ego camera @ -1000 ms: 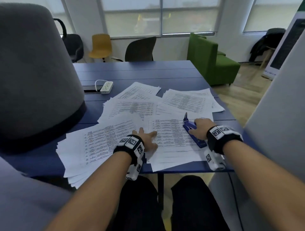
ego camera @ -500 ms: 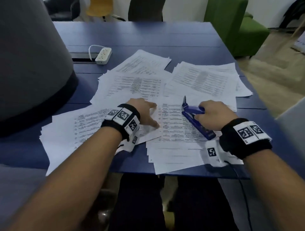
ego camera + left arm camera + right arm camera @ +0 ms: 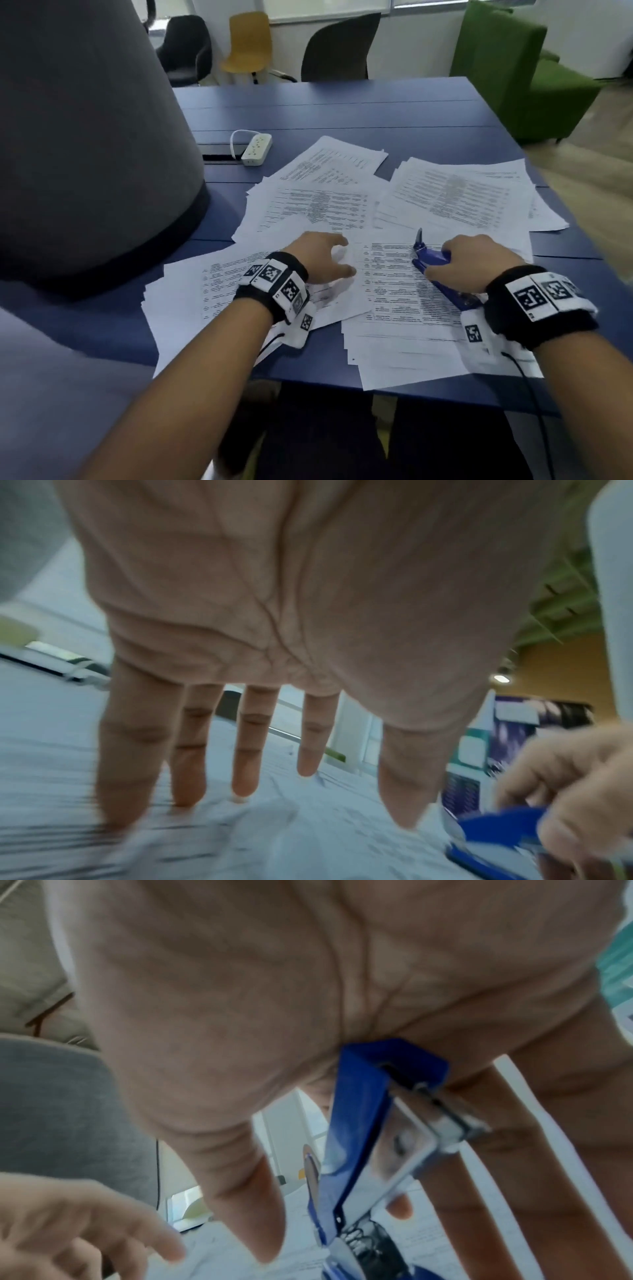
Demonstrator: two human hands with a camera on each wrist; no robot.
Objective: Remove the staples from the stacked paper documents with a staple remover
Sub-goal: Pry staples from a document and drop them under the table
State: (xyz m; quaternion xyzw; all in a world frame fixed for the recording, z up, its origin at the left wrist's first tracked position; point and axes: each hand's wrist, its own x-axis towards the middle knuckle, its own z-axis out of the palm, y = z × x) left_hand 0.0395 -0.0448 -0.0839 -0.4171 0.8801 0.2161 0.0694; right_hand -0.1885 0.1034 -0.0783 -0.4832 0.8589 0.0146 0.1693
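Now your right hand [image 3: 469,263] has the remover [image 3: 435,257] under the palm, thumb on one side and fingers [image 3: 479,1172] curled down the other, with the blue body lying on the top sheet [image 3: 394,291] and its metal tip pointing away from your wrist. Your left hand [image 3: 322,257] holds nothing: its fingers [image 3: 246,750] are spread and straight, tips touching the paper just left of the tool.

Likely you're at the pick-up, so settle the hold before you lift. Slide your thumb back until the hinged end sits firmly in the palm; that should leave the tip free to steer. Keep the left fingertips planted beside the corner you mean to work, since loose sheets like these will probably slide or buckle under a prying tip.

No staple can be made out from any view, so find it by eye first. Then bring the tip in low and flat under its crown, and lever gently; a steep angle would likely tear the page.
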